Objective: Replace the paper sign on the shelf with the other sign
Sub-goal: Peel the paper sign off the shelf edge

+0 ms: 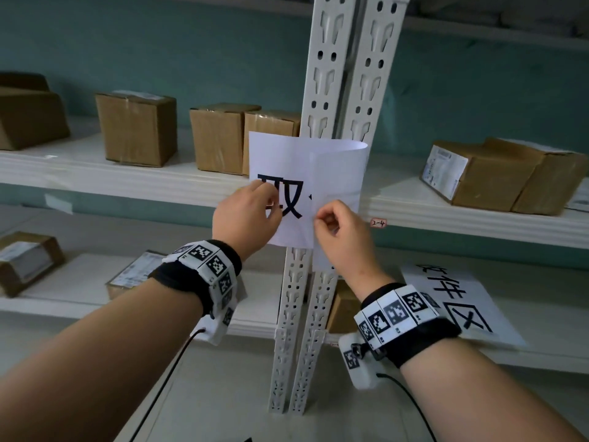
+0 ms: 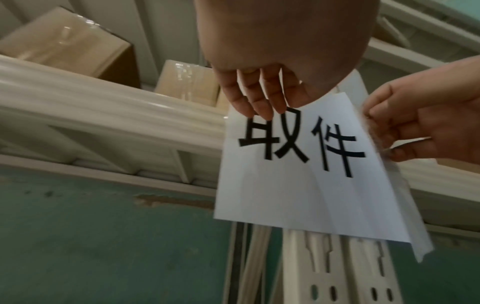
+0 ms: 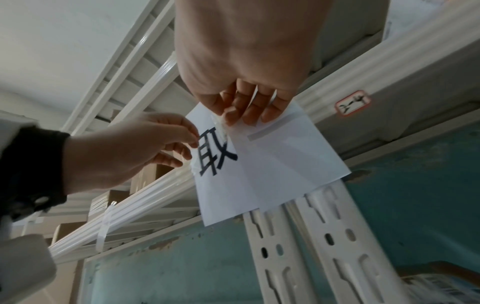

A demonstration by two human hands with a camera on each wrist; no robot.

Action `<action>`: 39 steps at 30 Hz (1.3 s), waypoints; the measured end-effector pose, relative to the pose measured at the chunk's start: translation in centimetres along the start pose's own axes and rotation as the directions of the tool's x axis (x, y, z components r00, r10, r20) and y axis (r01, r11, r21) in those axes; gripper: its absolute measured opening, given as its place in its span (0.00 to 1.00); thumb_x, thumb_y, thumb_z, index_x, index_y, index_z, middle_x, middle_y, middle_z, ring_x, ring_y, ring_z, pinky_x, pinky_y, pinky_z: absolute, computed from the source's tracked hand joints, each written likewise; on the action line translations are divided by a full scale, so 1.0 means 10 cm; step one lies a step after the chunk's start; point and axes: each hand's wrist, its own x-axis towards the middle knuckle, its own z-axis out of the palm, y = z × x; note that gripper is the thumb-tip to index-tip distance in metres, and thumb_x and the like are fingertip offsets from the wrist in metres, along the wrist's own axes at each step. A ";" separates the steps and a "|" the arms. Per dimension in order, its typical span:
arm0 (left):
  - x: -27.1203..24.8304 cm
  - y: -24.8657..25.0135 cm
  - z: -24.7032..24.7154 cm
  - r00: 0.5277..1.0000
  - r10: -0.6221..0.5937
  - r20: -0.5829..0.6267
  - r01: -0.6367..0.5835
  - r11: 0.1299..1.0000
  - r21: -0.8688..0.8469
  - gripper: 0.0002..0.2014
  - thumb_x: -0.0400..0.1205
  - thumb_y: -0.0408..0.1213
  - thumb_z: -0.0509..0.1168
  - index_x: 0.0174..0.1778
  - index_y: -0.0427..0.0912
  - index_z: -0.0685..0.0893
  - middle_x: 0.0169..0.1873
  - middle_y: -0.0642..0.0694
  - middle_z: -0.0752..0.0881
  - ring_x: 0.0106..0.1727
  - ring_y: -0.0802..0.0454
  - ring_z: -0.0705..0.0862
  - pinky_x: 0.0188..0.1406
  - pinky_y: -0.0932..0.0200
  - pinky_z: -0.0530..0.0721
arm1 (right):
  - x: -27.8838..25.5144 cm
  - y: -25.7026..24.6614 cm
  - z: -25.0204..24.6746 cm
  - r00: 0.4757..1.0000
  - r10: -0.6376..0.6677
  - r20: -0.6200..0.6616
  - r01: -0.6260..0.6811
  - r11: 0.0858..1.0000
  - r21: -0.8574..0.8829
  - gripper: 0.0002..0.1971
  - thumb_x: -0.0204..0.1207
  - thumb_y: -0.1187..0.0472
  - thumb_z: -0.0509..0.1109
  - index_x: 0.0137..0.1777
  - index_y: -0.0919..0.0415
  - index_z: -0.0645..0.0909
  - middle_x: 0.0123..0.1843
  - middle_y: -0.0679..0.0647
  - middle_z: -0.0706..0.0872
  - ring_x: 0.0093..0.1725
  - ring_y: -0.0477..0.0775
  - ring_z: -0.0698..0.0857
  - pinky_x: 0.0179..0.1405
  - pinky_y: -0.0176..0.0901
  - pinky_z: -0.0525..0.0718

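Observation:
A white paper sign (image 1: 331, 173) with large black characters hangs in front of the white shelf upright (image 1: 344, 74). Its right part is folded over leftward, so the blank back shows. My left hand (image 1: 271, 202) pinches the sign's left edge beside the first character. My right hand (image 1: 322, 218) pinches the folded edge near the middle, where clear tape (image 3: 221, 125) clings to the sign (image 3: 280, 160). The left wrist view shows two characters on the sign (image 2: 298, 195) below my left fingers (image 2: 259, 102). The other sign (image 1: 462, 311) lies flat on the lower shelf at the right.
Several cardboard boxes (image 1: 137, 129) stand on the middle shelf (image 1: 95, 177) left of the upright, and more boxes (image 1: 497, 177) to its right. A small red-edged label (image 1: 378, 223) is stuck on the shelf's front edge. Parcels (image 1: 25, 260) lie on the lower shelf at the left.

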 end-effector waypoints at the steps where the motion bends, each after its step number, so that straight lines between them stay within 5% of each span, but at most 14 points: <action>1: 0.01 -0.09 -0.02 0.999 -0.032 -0.010 0.032 0.999 0.009 0.09 0.80 0.42 0.61 0.50 0.46 0.84 0.46 0.51 0.86 0.46 0.48 0.84 0.41 0.54 0.81 | 0.00 -0.02 0.03 1.000 -0.002 0.008 0.002 1.000 -0.002 0.04 0.75 0.63 0.66 0.46 0.61 0.81 0.42 0.52 0.86 0.43 0.51 0.84 0.46 0.48 0.86; 5: 0.05 -0.35 -0.07 0.987 -0.150 -0.058 0.154 0.985 0.075 0.15 0.80 0.44 0.63 0.60 0.46 0.82 0.57 0.46 0.83 0.61 0.42 0.79 0.60 0.46 0.74 | 0.01 -0.06 0.10 1.000 0.008 0.022 -0.007 1.000 -0.012 0.05 0.76 0.61 0.65 0.47 0.59 0.80 0.43 0.50 0.85 0.44 0.49 0.83 0.47 0.46 0.86; 13: 0.19 -0.42 -0.04 0.976 -0.218 0.016 0.216 0.974 0.069 0.18 0.81 0.47 0.63 0.66 0.52 0.81 0.68 0.48 0.79 0.71 0.41 0.73 0.74 0.43 0.61 | 0.02 -0.05 0.08 1.000 0.025 0.000 -0.025 1.000 -0.003 0.03 0.75 0.63 0.65 0.45 0.59 0.80 0.42 0.50 0.85 0.44 0.48 0.83 0.44 0.37 0.82; 22: 0.20 -0.42 0.00 0.975 -0.224 -0.006 0.223 0.974 -0.026 0.11 0.82 0.46 0.63 0.55 0.48 0.86 0.61 0.48 0.84 0.67 0.41 0.76 0.75 0.43 0.60 | 0.01 -0.03 0.09 0.999 0.036 0.006 -0.036 0.999 0.004 0.04 0.75 0.62 0.65 0.46 0.60 0.80 0.43 0.51 0.85 0.45 0.49 0.83 0.45 0.38 0.82; 39: 0.28 -0.45 -0.02 0.983 -0.182 -0.028 0.182 0.983 0.009 0.11 0.83 0.39 0.62 0.54 0.44 0.88 0.54 0.42 0.87 0.59 0.37 0.80 0.61 0.46 0.70 | 0.00 0.04 -0.01 0.999 0.040 -0.023 -0.040 0.999 -0.004 0.03 0.76 0.62 0.66 0.46 0.58 0.80 0.44 0.50 0.85 0.46 0.49 0.83 0.46 0.40 0.83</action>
